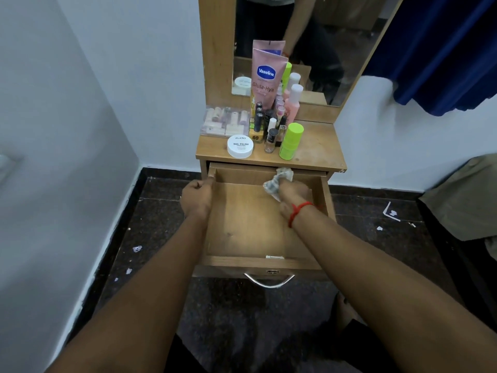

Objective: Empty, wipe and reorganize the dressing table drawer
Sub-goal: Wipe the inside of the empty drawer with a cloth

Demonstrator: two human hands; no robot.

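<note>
The wooden drawer (242, 227) of the dressing table is pulled fully out and holds nothing but my right hand and its cloth. My left hand (197, 196) grips the drawer's left side wall near the back. My right hand (291, 193) is inside at the back right, closed on a crumpled patterned cloth (278, 179) pressed against the drawer floor and back wall. On the tabletop (317, 149) stand a pink Vaseline tube (266, 79), a white nail polish remover tub (240, 147), a green bottle (291, 141), several small bottles (269, 127) and a clear box of cosmetics (224, 121).
A mirror (322, 36) rises behind the tabletop. The drawer's metal handle (269, 281) faces me. White wall stands at the left, a blue curtain (443, 49) at the upper right, a covered object (462, 197) at the right. Paper scraps (137, 249) lie on the dark floor.
</note>
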